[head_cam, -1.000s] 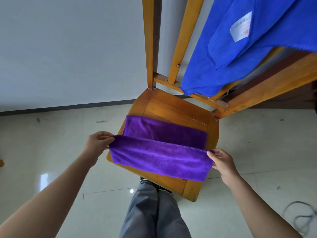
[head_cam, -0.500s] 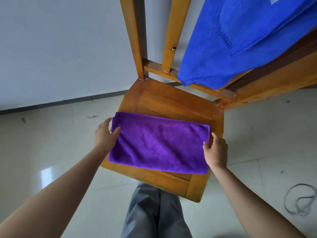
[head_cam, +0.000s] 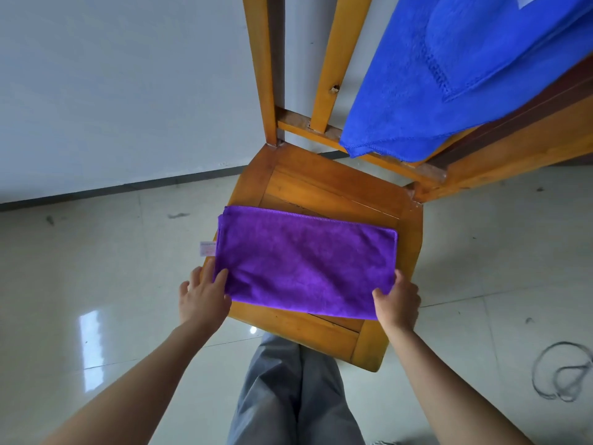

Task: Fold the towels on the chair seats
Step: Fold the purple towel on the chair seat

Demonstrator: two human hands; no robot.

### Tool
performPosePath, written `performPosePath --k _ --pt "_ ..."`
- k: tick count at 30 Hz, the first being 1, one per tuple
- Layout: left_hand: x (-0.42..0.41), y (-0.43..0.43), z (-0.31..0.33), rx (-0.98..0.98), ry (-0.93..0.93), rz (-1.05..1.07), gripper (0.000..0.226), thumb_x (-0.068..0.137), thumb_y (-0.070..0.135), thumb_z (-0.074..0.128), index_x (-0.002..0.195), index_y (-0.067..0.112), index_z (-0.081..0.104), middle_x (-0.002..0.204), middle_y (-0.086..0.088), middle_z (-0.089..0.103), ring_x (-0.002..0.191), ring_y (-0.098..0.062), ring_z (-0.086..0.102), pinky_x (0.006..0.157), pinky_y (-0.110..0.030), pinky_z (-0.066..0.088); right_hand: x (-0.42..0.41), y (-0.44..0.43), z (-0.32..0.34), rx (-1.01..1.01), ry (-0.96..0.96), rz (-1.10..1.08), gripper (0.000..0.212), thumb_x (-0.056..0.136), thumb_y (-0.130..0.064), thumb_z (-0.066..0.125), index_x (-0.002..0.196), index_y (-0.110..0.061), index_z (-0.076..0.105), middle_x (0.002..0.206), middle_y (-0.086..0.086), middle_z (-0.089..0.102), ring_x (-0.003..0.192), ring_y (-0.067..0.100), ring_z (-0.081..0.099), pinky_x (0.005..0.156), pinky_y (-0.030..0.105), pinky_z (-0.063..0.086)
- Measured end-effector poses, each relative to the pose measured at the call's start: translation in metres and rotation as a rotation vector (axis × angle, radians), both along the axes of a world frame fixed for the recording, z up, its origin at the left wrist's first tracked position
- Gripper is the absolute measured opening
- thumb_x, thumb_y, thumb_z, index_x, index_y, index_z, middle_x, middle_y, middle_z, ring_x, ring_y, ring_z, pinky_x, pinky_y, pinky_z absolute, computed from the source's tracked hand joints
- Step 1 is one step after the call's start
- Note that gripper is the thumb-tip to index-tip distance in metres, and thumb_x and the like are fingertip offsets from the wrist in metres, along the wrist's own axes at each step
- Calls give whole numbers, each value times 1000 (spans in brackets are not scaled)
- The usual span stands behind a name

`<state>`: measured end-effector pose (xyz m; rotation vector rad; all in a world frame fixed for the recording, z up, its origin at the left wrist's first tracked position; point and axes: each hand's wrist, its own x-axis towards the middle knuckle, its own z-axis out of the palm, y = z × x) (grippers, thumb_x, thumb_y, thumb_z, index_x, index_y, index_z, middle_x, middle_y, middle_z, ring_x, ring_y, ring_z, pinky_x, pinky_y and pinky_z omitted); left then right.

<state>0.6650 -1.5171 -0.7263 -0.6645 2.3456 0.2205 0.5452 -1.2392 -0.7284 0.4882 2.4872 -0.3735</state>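
A purple towel, folded in half, lies flat on the wooden chair seat, with a white label sticking out at its left edge. My left hand rests at the towel's near left corner, its fingers straight and one fingertip on the cloth. My right hand lies over the near right corner, thumb on top of the towel. A blue towel hangs over the chair back at the upper right.
The chair stands on a pale tiled floor close to a white wall. My grey trouser legs are right at the seat's front edge. A loop of cable lies on the floor at the right.
The lifted near half of the purple towel was laid over the far half. Both hands then slid from the towel's far corners back to its near corners.
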Motion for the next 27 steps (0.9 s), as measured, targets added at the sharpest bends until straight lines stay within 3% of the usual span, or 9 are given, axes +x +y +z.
performPosePath --k 4,7,10,12,14,16,17,23,27 --pt "15 10 3 -23 -5 89 56 89 29 50 141 20 30 153 -4 17 139 -25 18 106 -40 26 6 12 -6 -213 -117 -408 64 85 -18 64 138 0 33 136 22 45 120 39 49 94 42 43" --pt "24 24 6 -3 9 64 58 85 24 59 139 13 38 154 -11 20 140 -31 20 107 -46 28 10 19 -14 -278 -152 -538 53 79 -18 71 121 3 48 120 21 57 102 39 59 81 44 51" --pt "35 26 2 13 11 -128 61 53 18 85 109 4 67 134 -22 51 121 -41 51 88 -56 46 8 23 -14 -331 -183 -571 21 81 -13 69 90 2 57 94 14 59 81 32 55 59 33 45" --pt "37 25 1 -19 0 -209 64 39 23 89 98 5 72 126 -21 58 116 -38 56 84 -56 49 8 25 -12 -370 -165 -596 17 81 -10 68 71 -4 55 87 14 56 80 28 50 60 31 39" --pt "34 27 6 -4 -33 -215 65 60 31 81 118 7 63 144 -17 41 134 -32 39 101 -53 37 8 19 -1 -415 -101 -607 20 81 -9 67 68 -6 53 84 12 55 78 27 49 57 30 37" --pt "34 25 3 20 -44 -162 59 91 34 50 143 15 31 158 -7 9 146 -23 4 116 -45 11 9 8 14 -457 -46 -556 15 81 -9 66 73 -7 53 80 11 55 75 25 50 54 28 37" --pt "32 23 3 72 -57 -106 56 95 33 41 146 19 23 158 -3 2 146 -20 -2 117 -43 6 11 0 23 -475 -25 -498 15 81 -8 65 73 -8 52 77 10 54 72 24 49 54 27 37" --pt "21 6 3 370 54 237 52 90 23 55 139 15 39 154 -2 23 139 -21 29 110 -35 31 22 -64 64 -663 -72 -65 14 81 -8 63 77 -13 51 74 -1 53 67 12 49 53 12 38" --pt "21 -4 3 524 123 506 49 89 10 54 137 15 43 143 -4 41 124 -23 44 101 -32 35 32 -124 61 -737 -138 135 14 80 -10 62 79 -13 49 73 -6 50 66 6 47 58 10 40"
